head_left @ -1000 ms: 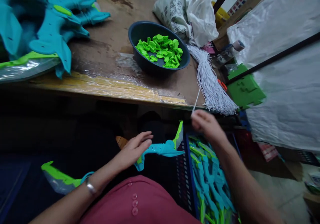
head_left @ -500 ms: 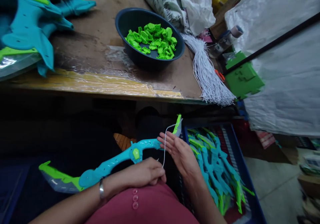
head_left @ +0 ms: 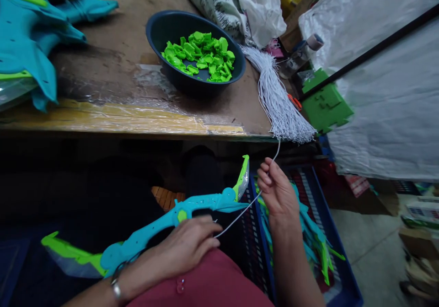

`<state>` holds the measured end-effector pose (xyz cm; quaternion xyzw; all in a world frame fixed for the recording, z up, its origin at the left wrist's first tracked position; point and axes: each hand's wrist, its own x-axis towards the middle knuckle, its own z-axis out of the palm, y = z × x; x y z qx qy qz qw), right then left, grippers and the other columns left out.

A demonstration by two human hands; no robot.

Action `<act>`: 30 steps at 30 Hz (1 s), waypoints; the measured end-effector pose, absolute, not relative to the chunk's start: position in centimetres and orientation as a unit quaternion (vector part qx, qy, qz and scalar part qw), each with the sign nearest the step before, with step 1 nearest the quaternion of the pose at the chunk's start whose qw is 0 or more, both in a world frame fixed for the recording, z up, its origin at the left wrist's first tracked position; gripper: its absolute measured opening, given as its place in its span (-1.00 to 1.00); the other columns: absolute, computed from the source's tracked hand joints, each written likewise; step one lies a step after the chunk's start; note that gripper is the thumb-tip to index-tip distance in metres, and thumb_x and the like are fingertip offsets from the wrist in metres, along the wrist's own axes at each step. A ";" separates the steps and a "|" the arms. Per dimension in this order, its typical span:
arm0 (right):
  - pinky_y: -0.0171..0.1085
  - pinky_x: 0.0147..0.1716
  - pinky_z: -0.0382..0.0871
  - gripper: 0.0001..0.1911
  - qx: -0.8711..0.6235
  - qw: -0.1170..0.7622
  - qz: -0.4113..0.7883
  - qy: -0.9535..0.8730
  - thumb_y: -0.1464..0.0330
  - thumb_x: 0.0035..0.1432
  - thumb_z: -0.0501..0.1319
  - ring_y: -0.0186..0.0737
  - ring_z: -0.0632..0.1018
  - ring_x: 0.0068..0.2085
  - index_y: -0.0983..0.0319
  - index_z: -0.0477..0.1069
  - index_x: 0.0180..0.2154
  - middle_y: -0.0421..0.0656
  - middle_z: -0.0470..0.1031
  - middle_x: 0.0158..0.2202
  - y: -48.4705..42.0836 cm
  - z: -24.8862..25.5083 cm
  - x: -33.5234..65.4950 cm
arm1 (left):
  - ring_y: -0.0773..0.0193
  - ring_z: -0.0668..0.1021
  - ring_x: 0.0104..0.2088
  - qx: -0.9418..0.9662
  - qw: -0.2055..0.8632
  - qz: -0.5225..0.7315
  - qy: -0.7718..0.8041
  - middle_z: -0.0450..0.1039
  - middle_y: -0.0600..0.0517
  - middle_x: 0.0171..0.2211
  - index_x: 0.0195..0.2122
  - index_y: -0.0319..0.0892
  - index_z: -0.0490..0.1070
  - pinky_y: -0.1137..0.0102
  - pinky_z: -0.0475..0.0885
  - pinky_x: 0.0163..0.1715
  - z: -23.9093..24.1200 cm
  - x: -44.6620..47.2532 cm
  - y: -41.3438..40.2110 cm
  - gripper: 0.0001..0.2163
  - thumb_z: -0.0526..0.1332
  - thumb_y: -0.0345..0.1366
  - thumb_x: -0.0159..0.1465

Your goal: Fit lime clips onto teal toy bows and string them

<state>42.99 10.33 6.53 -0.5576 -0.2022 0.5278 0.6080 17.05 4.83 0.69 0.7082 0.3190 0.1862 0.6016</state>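
Observation:
A turquoise toy bow (head_left: 202,202) with lime-green tips lies across my lap, tilted up to the right. My right hand (head_left: 279,190) is closed in a pinch on a white cord (head_left: 243,212), right of the bow's upper tip; a short end sticks up past the fingers. The cord runs down to my left hand (head_left: 192,239), whose bent fingers are closed on its lower part against the dark red shirt. My left forearm crosses in front of the bow's lower half. The grip of the left fingertips is partly hidden.
A dark bowl (head_left: 154,46) of green plastic parts stands on the worktable (head_left: 113,76), beside a bundle of white cords (head_left: 279,101) at its edge. Turquoise pieces (head_left: 25,37) are piled at left. A blue crate (head_left: 338,247) with more bows stands right of my lap.
My right hand has moved right, from open fingers near the bow's upper limb to a pinch on the cord. The cord is now drawn out straighter. My left hand has shifted slightly left.

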 end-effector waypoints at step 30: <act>-0.32 -0.42 0.30 -0.77 -0.735 0.362 -0.048 -0.572 0.31 0.35 0.13 -0.31 0.43 -0.44 0.23 0.47 -0.34 -0.20 0.41 -0.42 10.1 1.0 47.3 | -0.11 0.64 -0.20 0.648 0.504 -0.061 0.568 0.58 -0.14 -0.25 0.16 -0.16 0.21 0.17 0.43 -0.18 -1.6 12.0 4.3 -0.41 -0.07 0.19 0.30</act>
